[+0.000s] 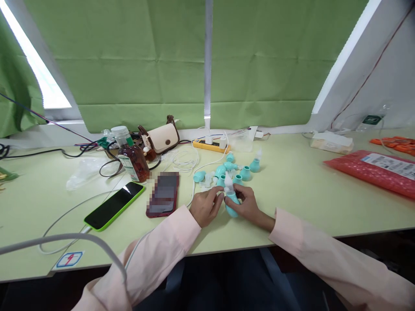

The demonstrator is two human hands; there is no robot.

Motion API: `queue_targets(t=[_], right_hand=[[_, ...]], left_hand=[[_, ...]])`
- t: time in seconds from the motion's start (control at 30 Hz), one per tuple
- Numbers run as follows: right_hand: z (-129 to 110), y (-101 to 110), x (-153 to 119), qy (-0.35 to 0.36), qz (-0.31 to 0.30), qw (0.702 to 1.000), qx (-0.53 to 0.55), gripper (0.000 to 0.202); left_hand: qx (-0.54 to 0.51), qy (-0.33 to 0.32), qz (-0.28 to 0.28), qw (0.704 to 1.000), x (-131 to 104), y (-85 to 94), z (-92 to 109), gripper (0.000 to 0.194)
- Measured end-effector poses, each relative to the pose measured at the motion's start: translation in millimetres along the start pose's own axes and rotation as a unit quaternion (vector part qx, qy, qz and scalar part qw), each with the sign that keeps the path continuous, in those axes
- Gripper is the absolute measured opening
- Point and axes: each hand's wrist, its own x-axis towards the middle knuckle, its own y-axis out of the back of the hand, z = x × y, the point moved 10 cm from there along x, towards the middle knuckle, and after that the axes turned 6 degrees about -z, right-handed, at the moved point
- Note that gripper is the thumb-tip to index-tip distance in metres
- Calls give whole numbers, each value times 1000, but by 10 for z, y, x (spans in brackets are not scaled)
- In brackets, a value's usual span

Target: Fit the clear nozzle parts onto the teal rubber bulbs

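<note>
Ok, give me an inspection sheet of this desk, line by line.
Surface: pale green table, in use.
Job's things: teal bulb with clear tip, held by both hands; loose teal parts behind.
Clutter: two phones, brown bottle, cream purse, red package.
Hands: left hand and right hand pinch the bulb.
Cables: white cable, black cords.
Surroundings: green curtain.

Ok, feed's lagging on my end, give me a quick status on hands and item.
Left hand and right hand both gripping one teal bulb piece at the table edge. More teal parts piled just behind. Phones sit left, apart.
</note>
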Motion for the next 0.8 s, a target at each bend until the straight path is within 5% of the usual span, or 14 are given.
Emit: queue_targets(t=[0.33, 0.8], right_hand=[[7, -14, 7, -3, 7, 1000, -15, 22], [56, -48, 32, -20, -40, 998, -48, 13]], left_hand=[[-53, -23, 144, 988, -42, 197, 48, 7], [-31, -46, 113, 992, 31, 229, 41, 7]])
